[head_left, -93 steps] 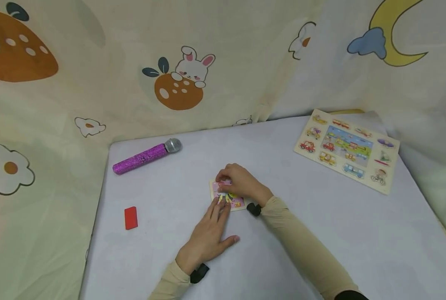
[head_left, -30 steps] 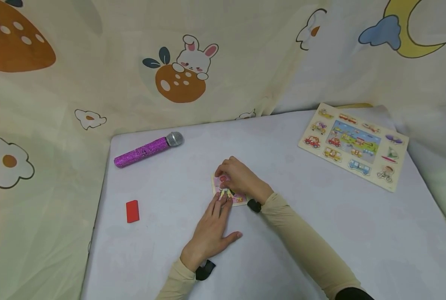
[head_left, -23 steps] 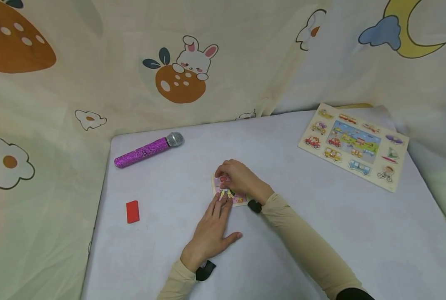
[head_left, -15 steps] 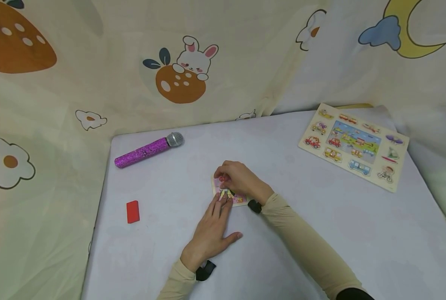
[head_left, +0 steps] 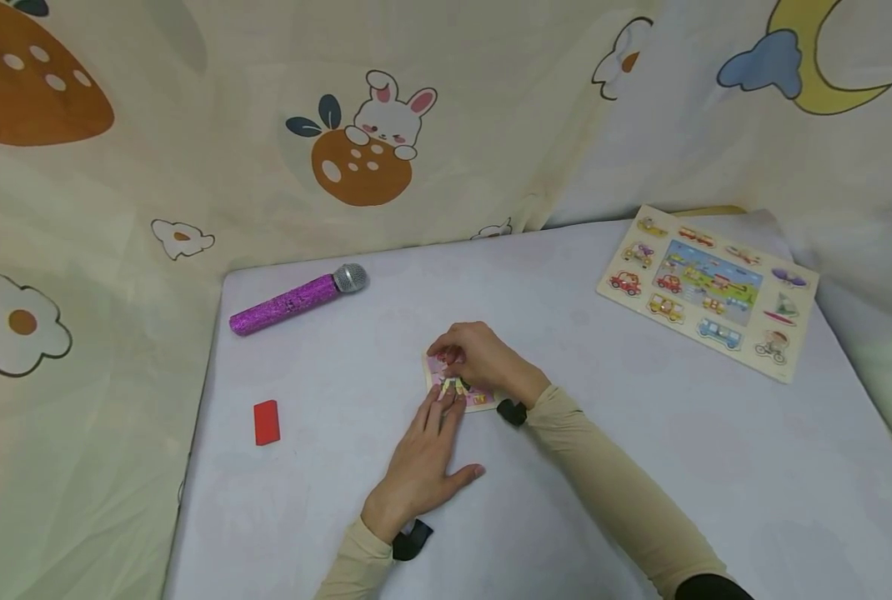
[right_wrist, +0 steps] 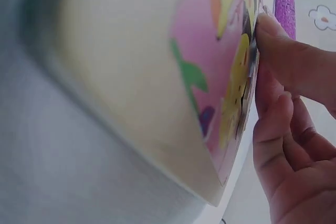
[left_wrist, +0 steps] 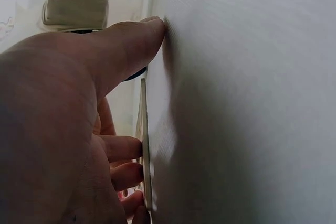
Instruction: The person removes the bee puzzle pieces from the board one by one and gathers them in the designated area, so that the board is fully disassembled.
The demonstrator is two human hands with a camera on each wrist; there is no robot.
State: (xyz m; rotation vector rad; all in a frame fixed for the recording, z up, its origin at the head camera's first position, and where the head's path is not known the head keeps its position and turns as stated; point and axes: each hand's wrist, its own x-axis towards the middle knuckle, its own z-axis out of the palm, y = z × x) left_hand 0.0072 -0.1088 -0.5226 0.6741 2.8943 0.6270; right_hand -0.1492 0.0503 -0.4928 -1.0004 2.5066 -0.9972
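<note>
Board [head_left: 480, 401], one pink — left grip [head_left: 418, 475] spread on it, right grip [head_left: 479, 358] touching — pinch unclear

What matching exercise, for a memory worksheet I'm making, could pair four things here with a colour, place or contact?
1. microphone
2. block
3. vehicle board
4. small picture board

A. at the far right of the table
B. touched by the left hand
C. plain red
D. glittery purple with a silver end

Pairs: 1-D, 2-C, 3-A, 4-B
</note>
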